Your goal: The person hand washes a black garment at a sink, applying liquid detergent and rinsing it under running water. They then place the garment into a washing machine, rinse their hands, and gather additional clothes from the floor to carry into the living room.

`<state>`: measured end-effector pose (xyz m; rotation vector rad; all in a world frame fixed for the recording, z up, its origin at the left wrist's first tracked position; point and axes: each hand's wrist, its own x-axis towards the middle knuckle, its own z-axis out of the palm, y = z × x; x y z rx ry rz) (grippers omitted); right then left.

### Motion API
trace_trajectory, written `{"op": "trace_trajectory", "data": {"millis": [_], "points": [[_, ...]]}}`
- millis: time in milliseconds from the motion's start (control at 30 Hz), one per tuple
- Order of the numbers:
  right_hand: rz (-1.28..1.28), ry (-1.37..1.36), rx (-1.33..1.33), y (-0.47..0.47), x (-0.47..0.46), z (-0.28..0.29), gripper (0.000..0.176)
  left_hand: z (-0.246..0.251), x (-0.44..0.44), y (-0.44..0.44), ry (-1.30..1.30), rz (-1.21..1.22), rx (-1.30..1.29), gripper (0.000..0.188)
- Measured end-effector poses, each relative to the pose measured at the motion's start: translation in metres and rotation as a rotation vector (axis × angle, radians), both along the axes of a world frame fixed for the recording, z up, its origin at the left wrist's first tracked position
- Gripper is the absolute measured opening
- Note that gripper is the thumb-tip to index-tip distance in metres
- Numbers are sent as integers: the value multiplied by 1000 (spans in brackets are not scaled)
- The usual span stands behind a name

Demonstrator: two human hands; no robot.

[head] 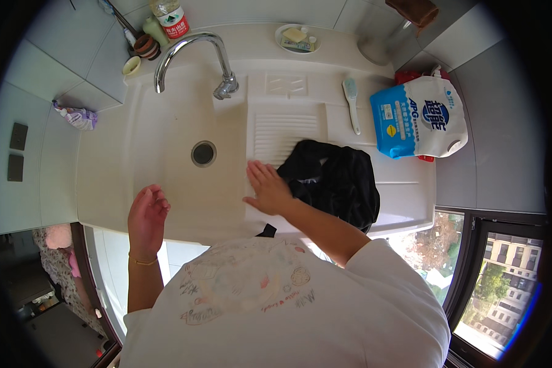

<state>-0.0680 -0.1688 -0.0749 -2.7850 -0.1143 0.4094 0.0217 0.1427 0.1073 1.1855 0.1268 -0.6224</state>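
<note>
My right hand (269,188) is spread flat over the near left end of the ribbed washboard (285,126), with nothing in it. Whether its palm touches the surface cannot be made out. Just right of it a crumpled black garment (336,184) lies in a heap, covering part of the ribs. My left hand (149,216) hovers over the near left edge of the basin (165,133), fingers loosely bent and holding nothing. A small black piece of fabric (267,230) shows at the front edge, by my shirt.
A chrome faucet (191,39) arches over the basin, behind the drain (204,153). On the right lie a white-handled brush (351,106) and a blue-and-white detergent pouch (418,117). A soap dish (283,41), a plastic bottle (171,20) and a small cup (131,66) stand along the back ledge.
</note>
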Motion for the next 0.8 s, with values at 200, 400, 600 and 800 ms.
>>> {"op": "trace_trajectory", "data": {"millis": [200, 400, 600, 800], "points": [[-454, -187, -187, -40, 35, -3, 89, 3, -27, 18, 12, 40, 10, 21], [8, 156, -219, -17, 21, 8, 87, -2, -31, 26, 75, 95, 7, 20], [-271, -64, -153, -9, 43, -14, 75, -13, -15, 24, 30, -72, -10, 21], [-287, -425, -285, 40, -67, -23, 60, -30, 25, 25, 44, -217, -66, 23]]}}
